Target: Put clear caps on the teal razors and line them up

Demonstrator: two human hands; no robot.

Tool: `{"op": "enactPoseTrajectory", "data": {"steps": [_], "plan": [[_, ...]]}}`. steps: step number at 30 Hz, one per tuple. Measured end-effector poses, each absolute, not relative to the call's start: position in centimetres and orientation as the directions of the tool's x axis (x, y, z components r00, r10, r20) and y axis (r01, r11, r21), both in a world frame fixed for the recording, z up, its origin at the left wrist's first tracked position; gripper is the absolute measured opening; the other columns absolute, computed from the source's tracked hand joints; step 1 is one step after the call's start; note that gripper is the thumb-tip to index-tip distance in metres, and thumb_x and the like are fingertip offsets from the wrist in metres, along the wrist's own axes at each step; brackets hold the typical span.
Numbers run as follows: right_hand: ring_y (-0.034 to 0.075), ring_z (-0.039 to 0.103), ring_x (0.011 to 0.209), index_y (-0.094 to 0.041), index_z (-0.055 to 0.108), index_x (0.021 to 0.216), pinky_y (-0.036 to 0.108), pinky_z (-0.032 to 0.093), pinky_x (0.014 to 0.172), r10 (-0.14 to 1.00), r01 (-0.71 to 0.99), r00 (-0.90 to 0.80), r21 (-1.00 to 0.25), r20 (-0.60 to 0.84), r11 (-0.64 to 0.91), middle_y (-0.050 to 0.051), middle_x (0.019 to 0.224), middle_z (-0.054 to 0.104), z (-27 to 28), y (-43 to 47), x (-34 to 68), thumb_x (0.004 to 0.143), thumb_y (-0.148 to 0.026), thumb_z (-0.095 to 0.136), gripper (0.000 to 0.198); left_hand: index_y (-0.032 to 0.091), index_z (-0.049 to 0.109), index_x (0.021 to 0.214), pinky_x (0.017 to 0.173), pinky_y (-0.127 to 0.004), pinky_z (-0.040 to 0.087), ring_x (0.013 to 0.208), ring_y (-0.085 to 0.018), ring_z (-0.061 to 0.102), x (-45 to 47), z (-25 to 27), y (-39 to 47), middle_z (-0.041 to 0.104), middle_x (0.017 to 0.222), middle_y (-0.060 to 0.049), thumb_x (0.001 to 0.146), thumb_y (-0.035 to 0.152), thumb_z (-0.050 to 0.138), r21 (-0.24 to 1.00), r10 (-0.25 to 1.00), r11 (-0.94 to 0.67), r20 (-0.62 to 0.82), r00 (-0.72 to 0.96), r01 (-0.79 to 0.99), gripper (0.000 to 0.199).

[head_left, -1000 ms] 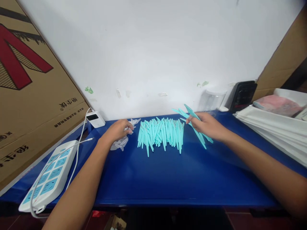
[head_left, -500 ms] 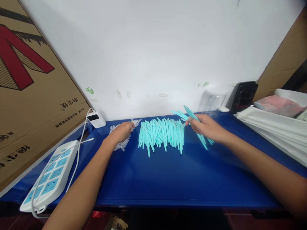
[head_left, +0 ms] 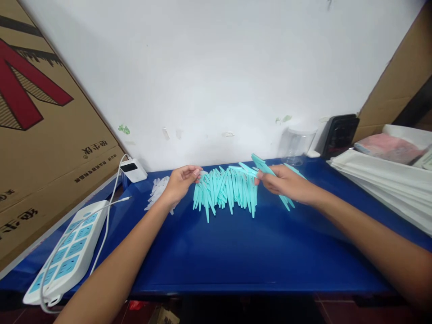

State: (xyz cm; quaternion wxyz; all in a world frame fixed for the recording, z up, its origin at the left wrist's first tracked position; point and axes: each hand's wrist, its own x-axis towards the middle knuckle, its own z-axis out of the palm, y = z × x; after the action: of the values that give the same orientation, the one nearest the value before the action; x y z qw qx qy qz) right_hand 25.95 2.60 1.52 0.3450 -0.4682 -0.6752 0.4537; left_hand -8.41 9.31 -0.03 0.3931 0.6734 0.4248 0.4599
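Observation:
Several slim turquoise eyebrow razors [head_left: 258,164] are gripped in my right hand [head_left: 283,183], fanned out on both sides of the fingers. One of them points left, over the pile. My left hand [head_left: 182,182] pinches a small clear plastic cap [head_left: 204,173] between thumb and fingertips, just above the pile's left end. Between both hands lies the pile of turquoise razors [head_left: 224,186], side by side with their tapered ends mostly toward me. Partly behind my left hand is a heap of clear plastic caps [head_left: 157,191].
A blue table [head_left: 216,252] meets a white wall. On the left are a power strip [head_left: 67,252], a white device with a screen [head_left: 134,170] and a cardboard box [head_left: 60,148]. A clear jar [head_left: 299,146], a black object [head_left: 340,135] and stacked white sheets [head_left: 378,180] stand right.
My left hand has moved right from the heap of clear caps to the razor pile, a cap now showing in its fingertips. My right hand has shifted slightly left with its razors.

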Motion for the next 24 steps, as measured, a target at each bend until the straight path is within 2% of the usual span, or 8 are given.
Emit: {"op": "enactPoseTrajectory", "data": {"steps": [3, 9, 19, 24], "plan": [[0.013, 0.034, 0.053, -0.02, 0.073, 0.093, 0.027, 0.03, 0.051, 0.922, 0.409, -0.386, -0.888, 0.039, 0.209, -0.005, 0.06, 0.038, 1.7, 2.1, 25.6, 0.1, -0.064, 0.054, 0.049, 0.014, 0.079, 0.105, 0.081, -0.035, 0.06, 0.09, -0.022, 0.073, -7.0, -0.4, 8.3, 0.08, 0.108, -0.014, 0.078, 0.055, 0.086, 0.948, 0.944, -0.294, 0.267, 0.196, 0.124, 0.05], [0.013, 0.038, 0.053, -0.023, 0.079, 0.093, 0.027, 0.032, 0.053, 0.912, 0.53, -0.397, -0.787, 0.098, 0.315, -0.005, 0.059, 0.04, 1.7, 1.9, 25.3, 0.102, -0.063, 0.051, 0.049, 0.017, 0.083, 0.099, 0.074, -0.034, 0.059, 0.087, -0.024, 0.076, -5.7, 0.0, 6.6, 0.082, 0.097, -0.012, 0.077, 0.05, 0.089, 0.948, 0.942, -0.287, 0.254, 0.217, 0.136, 0.041], [0.012, 0.037, 0.051, -0.023, 0.079, 0.093, 0.027, 0.03, 0.051, 0.905, 0.55, -0.416, -0.767, 0.093, 0.332, -0.004, 0.058, 0.043, 1.4, 1.9, 25.4, 0.103, -0.06, 0.052, 0.047, 0.017, 0.085, 0.096, 0.087, -0.041, 0.063, 0.092, -0.028, 0.079, -5.4, 0.0, 6.0, 0.083, 0.093, -0.011, 0.078, 0.046, 0.09, 0.946, 0.925, -0.295, 0.247, 0.289, 0.133, 0.034], [0.012, 0.037, 0.053, -0.023, 0.081, 0.093, 0.027, 0.031, 0.053, 0.893, 0.581, -0.422, -0.71, 0.156, 0.399, -0.004, 0.059, 0.044, 1.5, 1.7, 25.3, 0.103, -0.057, 0.052, 0.046, 0.018, 0.086, 0.093, 0.084, -0.04, 0.065, 0.089, -0.028, 0.079, -5.2, 0.6, 5.5, 0.083, 0.092, -0.01, 0.076, 0.044, 0.091, 0.934, 0.906, -0.317, 0.246, 0.343, 0.167, 0.031]]}}
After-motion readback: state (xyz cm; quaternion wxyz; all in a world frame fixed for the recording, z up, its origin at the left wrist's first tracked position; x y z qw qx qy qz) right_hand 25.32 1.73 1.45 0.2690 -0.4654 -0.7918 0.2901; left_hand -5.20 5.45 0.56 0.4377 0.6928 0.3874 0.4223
